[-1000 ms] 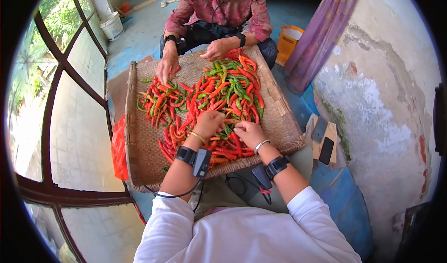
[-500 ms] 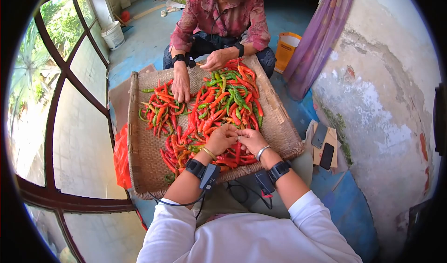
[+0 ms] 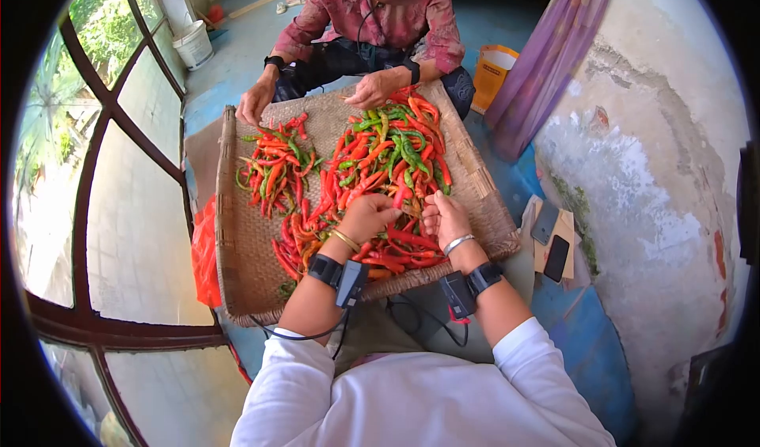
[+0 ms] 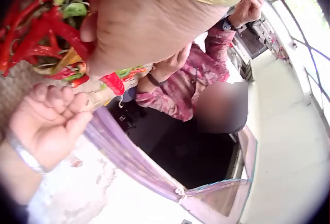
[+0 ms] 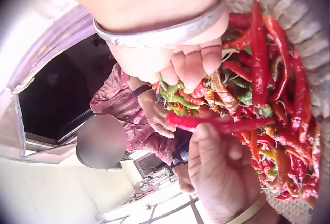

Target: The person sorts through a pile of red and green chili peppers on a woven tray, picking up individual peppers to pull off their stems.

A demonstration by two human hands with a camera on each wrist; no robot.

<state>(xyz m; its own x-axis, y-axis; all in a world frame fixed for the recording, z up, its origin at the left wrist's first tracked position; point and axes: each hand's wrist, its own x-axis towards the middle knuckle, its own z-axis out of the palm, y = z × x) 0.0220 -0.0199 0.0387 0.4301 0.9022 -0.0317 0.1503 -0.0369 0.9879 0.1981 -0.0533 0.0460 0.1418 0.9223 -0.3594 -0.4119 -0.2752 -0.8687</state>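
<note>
The left hand [image 3: 368, 217], with a gold bracelet, pinches a long red pepper [image 5: 227, 126] between thumb and fingers above the chili heap. That pepper's red end [image 4: 114, 83] sticks out past the left hand [image 4: 149, 23] in the left wrist view. Close by on the right is the right hand [image 3: 447, 216], wearing a silver bracelet, its fingers curled and thumb near the index finger [image 4: 72, 112]. Whether something small is between its fingertips cannot be told. Red and green peppers [image 3: 396, 142] lie beneath and around both hands in the woven tray [image 3: 483, 202].
Across the tray sits another person [image 3: 380, 12], one hand at its back left rim, the other over its back edge. A smaller pepper pile [image 3: 273, 166] lies left. Two phones [image 3: 556, 257] lie right; a red bag [image 3: 204, 257] is left. Windows stand left, a wall right.
The two hands met half a second ago and are now apart, the right one moved rightward. The other person's hand has lifted from the left pile toward the tray's back left rim.
</note>
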